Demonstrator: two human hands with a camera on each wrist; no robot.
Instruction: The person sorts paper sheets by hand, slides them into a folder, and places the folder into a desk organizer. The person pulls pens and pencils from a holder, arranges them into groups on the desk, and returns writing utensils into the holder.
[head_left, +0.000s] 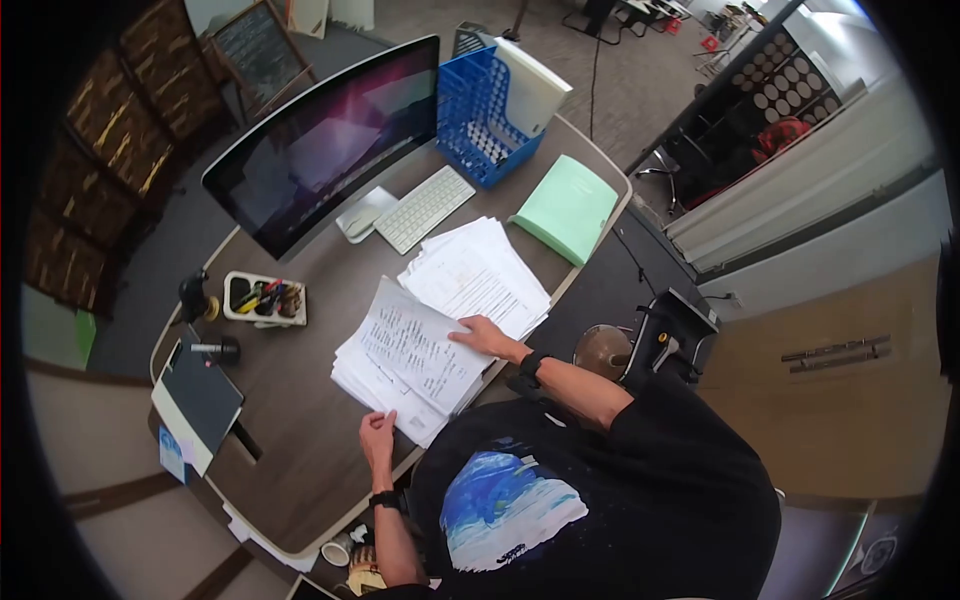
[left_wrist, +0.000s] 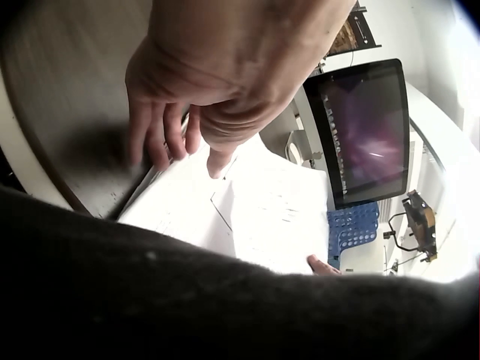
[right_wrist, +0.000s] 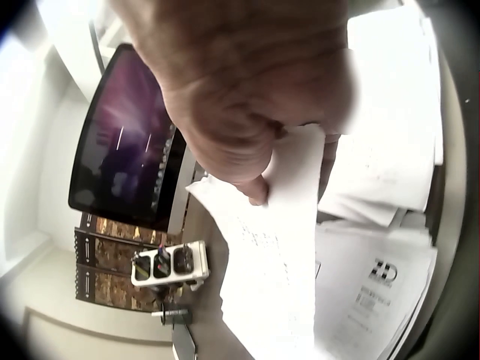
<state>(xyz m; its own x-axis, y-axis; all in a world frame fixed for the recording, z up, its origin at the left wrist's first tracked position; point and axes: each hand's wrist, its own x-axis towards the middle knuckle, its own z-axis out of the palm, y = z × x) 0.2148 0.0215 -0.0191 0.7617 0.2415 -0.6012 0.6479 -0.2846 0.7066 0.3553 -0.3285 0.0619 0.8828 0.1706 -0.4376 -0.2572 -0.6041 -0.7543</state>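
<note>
A handwritten sheet (head_left: 410,345) lies raised over a stack of papers (head_left: 365,385) near the desk's front edge. The right hand (head_left: 487,338) pinches its right edge, thumb on top and fingers beneath, as the right wrist view shows at the sheet (right_wrist: 262,247). At the stack's lower left corner, the left hand (head_left: 378,436) holds the edge of the papers (left_wrist: 187,202) between thumb and fingers. A second pile of printed papers (head_left: 480,275) sits just behind the right hand.
Behind the papers are a keyboard (head_left: 425,208), a mouse (head_left: 358,222) and a monitor (head_left: 330,130). A blue file holder (head_left: 485,120) and a green folder (head_left: 568,208) stand at the right. To the left are a pen organizer (head_left: 265,299) and a black clipboard (head_left: 203,390).
</note>
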